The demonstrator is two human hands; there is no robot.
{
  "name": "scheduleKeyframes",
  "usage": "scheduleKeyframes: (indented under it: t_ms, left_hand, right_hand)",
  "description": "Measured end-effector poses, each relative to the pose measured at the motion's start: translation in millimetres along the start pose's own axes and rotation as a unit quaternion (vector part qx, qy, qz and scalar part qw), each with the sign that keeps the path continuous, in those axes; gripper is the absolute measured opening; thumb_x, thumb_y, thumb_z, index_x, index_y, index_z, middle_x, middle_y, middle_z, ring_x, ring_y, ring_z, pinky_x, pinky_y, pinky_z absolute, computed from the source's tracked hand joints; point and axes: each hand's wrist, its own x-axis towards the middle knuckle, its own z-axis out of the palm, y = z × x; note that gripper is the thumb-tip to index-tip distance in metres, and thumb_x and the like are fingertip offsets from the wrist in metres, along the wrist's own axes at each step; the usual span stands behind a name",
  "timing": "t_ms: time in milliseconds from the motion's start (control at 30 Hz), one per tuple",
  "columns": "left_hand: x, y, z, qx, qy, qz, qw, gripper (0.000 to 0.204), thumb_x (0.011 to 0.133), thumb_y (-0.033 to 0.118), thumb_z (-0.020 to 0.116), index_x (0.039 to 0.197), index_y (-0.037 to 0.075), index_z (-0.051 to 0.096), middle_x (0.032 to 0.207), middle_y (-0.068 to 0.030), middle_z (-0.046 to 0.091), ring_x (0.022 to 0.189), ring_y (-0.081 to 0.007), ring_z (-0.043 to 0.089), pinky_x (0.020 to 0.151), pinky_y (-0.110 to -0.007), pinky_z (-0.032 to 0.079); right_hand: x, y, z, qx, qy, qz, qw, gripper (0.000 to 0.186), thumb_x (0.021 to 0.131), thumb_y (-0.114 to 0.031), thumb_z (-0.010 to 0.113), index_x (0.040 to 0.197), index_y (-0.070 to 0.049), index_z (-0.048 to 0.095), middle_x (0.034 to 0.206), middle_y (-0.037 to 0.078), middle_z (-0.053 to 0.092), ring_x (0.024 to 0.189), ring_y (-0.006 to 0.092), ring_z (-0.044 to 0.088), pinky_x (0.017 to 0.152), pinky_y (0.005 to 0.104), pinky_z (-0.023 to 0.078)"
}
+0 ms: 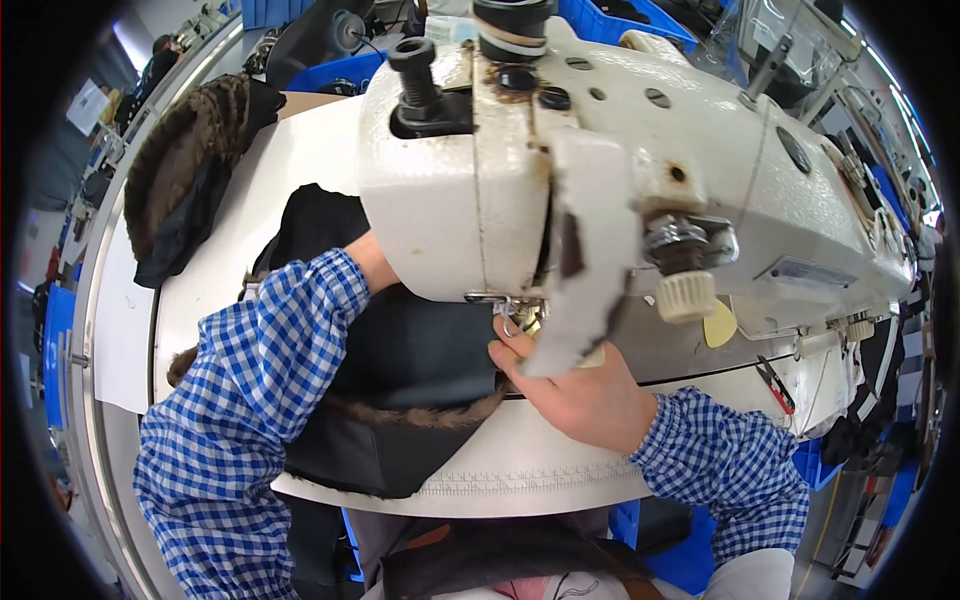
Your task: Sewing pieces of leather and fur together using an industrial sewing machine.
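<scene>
A white sewing machine (420,200) stands over a dark piece of fabric with brown fur trim (400,340). My left hand (372,262) reaches behind the machine's head. Only its wrist shows, so its fingers and anything in them are hidden. My right hand (590,400) is at the presser foot (510,312), with thumb and forefinger close together beside the needle area. Whatever lies between those fingertips is too small to make out. The white lever-like part (590,250) of the machine, blurred, covers part of this hand. The fabric spreads left of the presser foot and over the table's front edge.
Another dark, fur-trimmed piece (190,170) lies at the table's far left. Red-handled thread snips (775,385) rest on the right side. A printed ruler scale (540,480) runs along the white table's curved front edge. Blue bins (330,75) stand behind the machine.
</scene>
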Motion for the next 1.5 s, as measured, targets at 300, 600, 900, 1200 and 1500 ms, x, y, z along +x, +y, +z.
scheduleKeyframes:
  t_ms: [300,600,900,1200,1500]
  left_hand:
    - [-27,109,-133,-0.206,-0.255,-0.105,0.939,0.041,0.084,0.012,0.08,0.121,-0.001,0.068,0.108,-0.0142,0.068,0.099,-0.0307,0.066,0.086,-0.041,0.054]
    - [-31,127,-86,-0.298,-0.188,-0.327,0.877,0.054,0.084,0.021,0.087,0.13,0.001,0.066,0.106,-0.0089,0.06,0.086,-0.0142,0.057,0.074,-0.028,0.049]
    - [-46,133,-75,-0.257,-0.104,-0.299,0.913,0.045,0.082,0.02,0.087,0.118,-0.001,0.072,0.1,-0.0093,0.059,0.082,-0.0183,0.056,0.074,-0.029,0.048]
    - [-51,138,-58,-0.204,0.081,-0.243,0.945,0.02,0.09,0.0,0.074,0.11,0.002,0.075,0.099,-0.0088,0.069,0.09,-0.0207,0.062,0.076,-0.027,0.047]
    - [-49,126,-43,-0.07,-0.03,-0.14,0.987,0.037,0.082,0.005,0.077,0.116,0.007,0.064,0.118,-0.0064,0.073,0.089,-0.0307,0.069,0.08,-0.037,0.055]
  right_hand:
    - [12,-2,-3,0.028,-0.009,-0.004,1.0,0.033,0.078,-0.014,0.067,0.106,0.004,0.068,0.086,0.005,0.065,0.089,0.0203,0.057,0.074,0.032,0.05]
    - [-2,2,-3,0.072,0.0,0.069,0.995,0.045,0.079,-0.009,0.07,0.123,0.002,0.066,0.118,0.013,0.066,0.096,0.0268,0.063,0.083,0.0374,0.053]
    - [-4,5,-5,0.026,-0.013,0.17,0.985,0.037,0.079,-0.008,0.068,0.116,-0.004,0.069,0.102,0.007,0.061,0.097,0.0253,0.057,0.083,0.0377,0.047]
    - [2,1,-5,-0.034,-0.042,0.105,0.993,0.033,0.083,-0.013,0.065,0.115,-0.004,0.07,0.107,0.005,0.06,0.099,0.022,0.056,0.083,0.0347,0.046]
    - [1,-2,-7,0.051,-0.104,0.074,0.991,0.034,0.086,-0.013,0.063,0.119,-0.007,0.068,0.118,0.007,0.061,0.109,0.0241,0.057,0.093,0.0377,0.047]
